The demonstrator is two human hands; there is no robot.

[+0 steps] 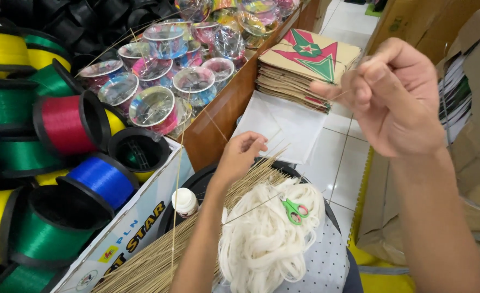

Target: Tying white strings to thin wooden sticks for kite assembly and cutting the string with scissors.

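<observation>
We are working with a thin bamboo stick [335,96], and it sits pinched between the thumb and fingertips of our right hand [397,97], raised up over the floor tiles, its grip narrow and closed on the sliver. Our left hand [240,154] reaches down to the bundle of bamboo sticks [158,255] fanned across the black round tray [199,182] in front of us; its fingertips are drawn together at the tips of the sticks, but we cannot tell whether they have one pinched or only touch them. As we judge it, the step in hand is picking single sticks out of the bundle and holding them up, and the move after it calls for a light, exact pinch so that only one sliver comes free without dragging its neighbours. Just beside the bundle lies a heap of white string [267,239] with small green-handled scissors [295,210] resting on top, and a small white bottle [184,202] stands at the tray's left edge. Farther out, a stack of paper kites [305,65] and a sheet of white paper [283,127] lie on the floor beyond our hands. To the left, a cardboard box [137,228] holds big spools of coloured line [66,125], and the wooden worktop [223,114] behind it carries wrapped clear reels [153,106].
</observation>
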